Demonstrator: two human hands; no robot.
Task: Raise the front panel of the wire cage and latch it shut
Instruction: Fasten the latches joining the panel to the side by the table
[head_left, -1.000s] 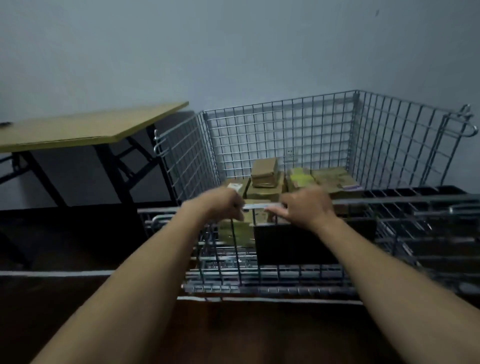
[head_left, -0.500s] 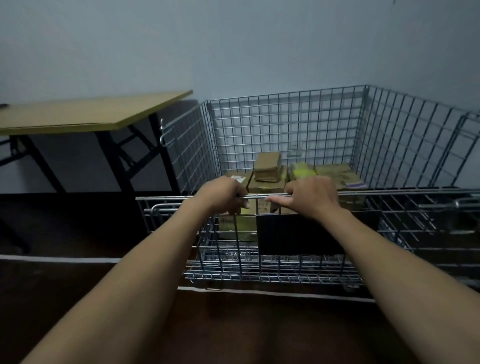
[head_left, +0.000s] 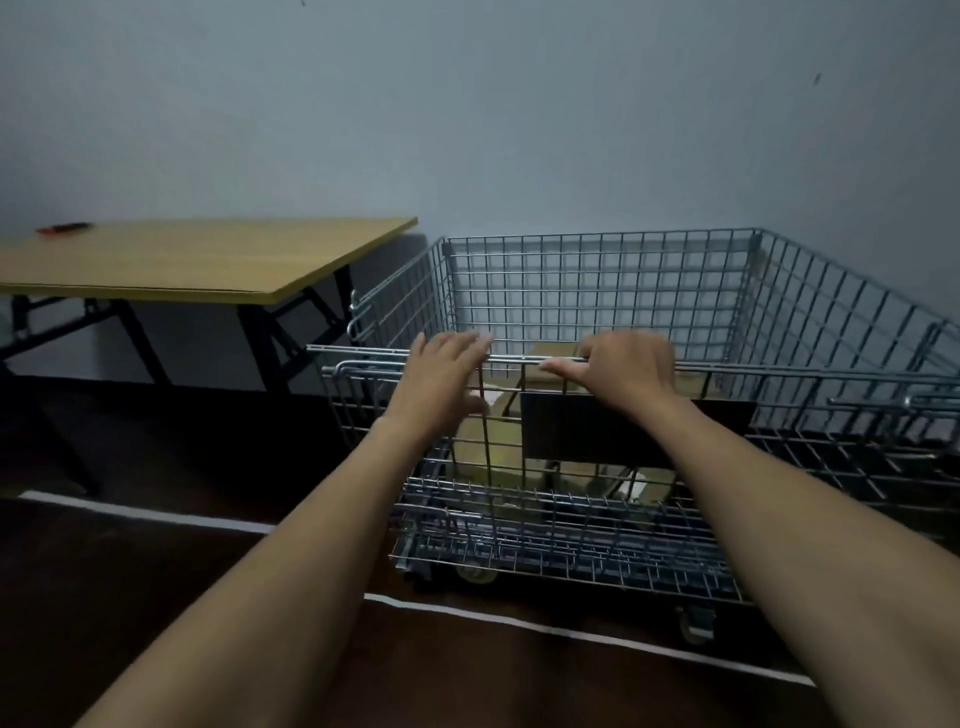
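The wire cage (head_left: 597, 291) stands on castors against the wall, its back and side walls upright. Its front panel (head_left: 358, 349) is raised and leans a little towards me, with the top rail at about the height of the side walls' front ends. My left hand (head_left: 441, 374) lies over that rail with fingers stretched forward and the thumb under it. My right hand (head_left: 623, 369) curls over the rail, thumb along its underside. A black plate (head_left: 587, 431) hangs on the panel below my right hand. A latch bar (head_left: 353, 369) sticks out at the panel's left end.
Cardboard boxes (head_left: 488, 441) fill the cage floor. A hook (head_left: 353, 322) shows on the left side wall's front edge. A folding table (head_left: 182, 265) stands to the left with a red object (head_left: 62, 228) on it. A white line (head_left: 156, 517) crosses the dark floor.
The front panel has swung up from low and slanted to nearly upright, both hands riding up on its top rail. My left fingers have straightened out over the rail.
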